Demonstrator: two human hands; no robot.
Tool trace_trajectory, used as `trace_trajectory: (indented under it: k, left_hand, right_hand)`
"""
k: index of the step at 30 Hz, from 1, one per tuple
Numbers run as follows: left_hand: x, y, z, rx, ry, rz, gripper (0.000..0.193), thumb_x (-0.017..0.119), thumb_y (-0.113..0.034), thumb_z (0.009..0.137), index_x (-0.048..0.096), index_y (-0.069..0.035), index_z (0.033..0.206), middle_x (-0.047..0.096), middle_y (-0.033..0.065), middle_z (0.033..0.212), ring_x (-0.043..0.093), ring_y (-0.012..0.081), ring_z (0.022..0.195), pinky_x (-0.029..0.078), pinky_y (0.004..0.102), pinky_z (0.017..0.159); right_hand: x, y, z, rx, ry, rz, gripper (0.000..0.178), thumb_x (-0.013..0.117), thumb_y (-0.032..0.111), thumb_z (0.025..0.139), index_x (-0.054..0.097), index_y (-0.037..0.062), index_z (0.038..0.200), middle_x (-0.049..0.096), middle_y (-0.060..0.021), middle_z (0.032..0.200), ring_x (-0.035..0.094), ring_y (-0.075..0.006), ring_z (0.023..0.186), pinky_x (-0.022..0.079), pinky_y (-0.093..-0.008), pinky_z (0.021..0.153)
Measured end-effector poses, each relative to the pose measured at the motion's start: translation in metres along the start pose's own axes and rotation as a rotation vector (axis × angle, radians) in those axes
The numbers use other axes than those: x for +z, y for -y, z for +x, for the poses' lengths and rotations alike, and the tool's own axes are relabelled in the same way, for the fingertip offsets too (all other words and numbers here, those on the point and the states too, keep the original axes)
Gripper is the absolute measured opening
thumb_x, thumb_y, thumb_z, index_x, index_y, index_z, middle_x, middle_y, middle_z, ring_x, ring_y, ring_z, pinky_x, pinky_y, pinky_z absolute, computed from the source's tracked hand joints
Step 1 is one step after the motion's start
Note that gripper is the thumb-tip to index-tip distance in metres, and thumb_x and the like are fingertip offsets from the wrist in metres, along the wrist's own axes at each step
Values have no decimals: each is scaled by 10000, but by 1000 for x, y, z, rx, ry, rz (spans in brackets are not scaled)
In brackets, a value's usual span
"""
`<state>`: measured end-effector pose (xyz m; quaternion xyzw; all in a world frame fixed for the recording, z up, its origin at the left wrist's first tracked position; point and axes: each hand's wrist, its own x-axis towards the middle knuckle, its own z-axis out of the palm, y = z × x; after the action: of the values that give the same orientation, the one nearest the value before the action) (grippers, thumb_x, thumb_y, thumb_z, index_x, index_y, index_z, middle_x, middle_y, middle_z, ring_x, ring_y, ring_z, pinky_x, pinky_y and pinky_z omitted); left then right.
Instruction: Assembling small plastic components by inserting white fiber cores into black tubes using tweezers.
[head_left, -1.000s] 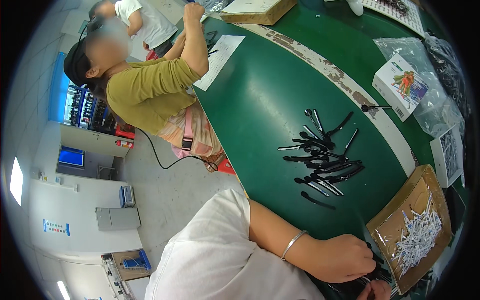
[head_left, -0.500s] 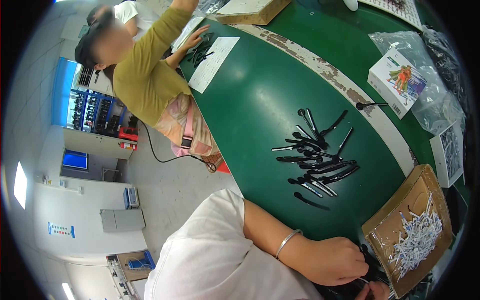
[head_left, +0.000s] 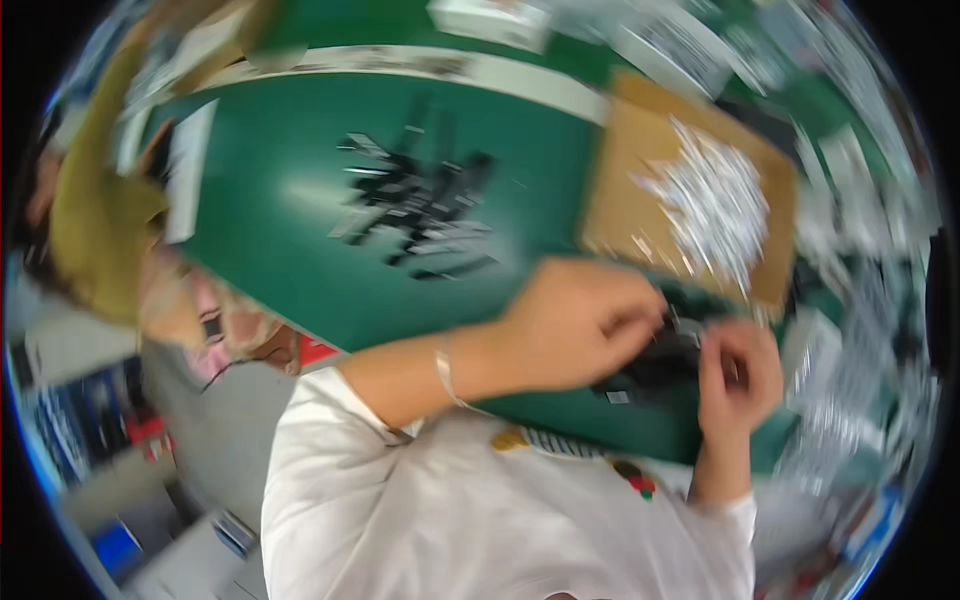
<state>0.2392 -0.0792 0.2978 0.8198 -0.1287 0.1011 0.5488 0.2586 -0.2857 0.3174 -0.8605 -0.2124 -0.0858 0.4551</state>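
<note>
My left hand [head_left: 585,320] is closed, thumb and fingertips drawn together over a dark heap [head_left: 650,370] at the table's near edge. A silver bangle [head_left: 445,370] circles that wrist. Facing it on the right, my right hand [head_left: 740,372] is closed too, its fingers curled to the thumb. Blur hides what either pinch holds; something thin and pale shows between the hands. Just beyond them stands an open cardboard box [head_left: 622,150] with many small white-and-blue strips [head_left: 715,200]. Left of it, slim black pieces with rounded ends [head_left: 415,200] lie in a loose pile.
The green table [head_left: 280,130] carries a white paper sheet [head_left: 192,170] at far left, beside a co-worker in an olive sleeve [head_left: 95,220]. Clear plastic bags [head_left: 840,420] crowd the right side. A white tray [head_left: 670,45] and a white box [head_left: 490,22] stand at the back.
The view has swung right, so the pile and co-worker sit farther left in it. My right hand, mostly cut off before, now shows fully. Both hands remain near the dark heap.
</note>
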Motion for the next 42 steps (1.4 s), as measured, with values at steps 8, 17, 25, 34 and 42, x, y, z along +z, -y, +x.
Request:
trace_trajectory:
  k: [8, 17, 25, 34, 42]
  left_hand:
    - [18, 3, 9, -27, -123, -270, 148, 694, 32, 754, 668, 21, 900, 693, 87, 854, 669, 127, 749, 554, 238, 687]
    - [35, 2, -2, 68, -152, -164, 140, 696, 10, 749, 673, 21, 887, 696, 87, 823, 675, 132, 720, 553, 240, 669]
    - [32, 3, 1, 101, -179, -118, 139, 708, 17, 738, 673, 25, 872, 697, 87, 826, 674, 128, 727, 555, 241, 664]
    - [30, -2, -3, 2, -108, -486, 154, 651, 97, 786, 627, 52, 931, 670, 115, 946, 649, 139, 857, 550, 248, 748]
    - [29, -5, -6, -28, -88, -654, 154, 622, 137, 788, 596, 62, 920, 656, 133, 953, 664, 192, 871, 551, 270, 780]
  right_hand:
    - [-3, 3, -3, -97, -165, 43, 189, 650, -90, 650, 645, 12, 809, 629, -57, 768, 592, -136, 653, 463, -230, 504]
    - [-2, -5, -11, -217, -186, -59, 152, 665, -60, 681, 625, 25, 800, 607, -56, 738, 588, -179, 642, 472, -255, 504]
    - [0, -5, -7, -194, -164, -74, 145, 664, -57, 688, 626, 31, 797, 602, -51, 730, 582, -164, 627, 473, -248, 476]
    - [3, -4, -9, -186, -204, -15, 189, 671, -73, 661, 646, 45, 807, 587, -39, 897, 566, -120, 636, 462, -222, 458]
    - [6, -2, -10, -181, -240, 85, 185, 676, -83, 664, 655, 29, 810, 630, -61, 835, 602, -134, 678, 474, -228, 467]
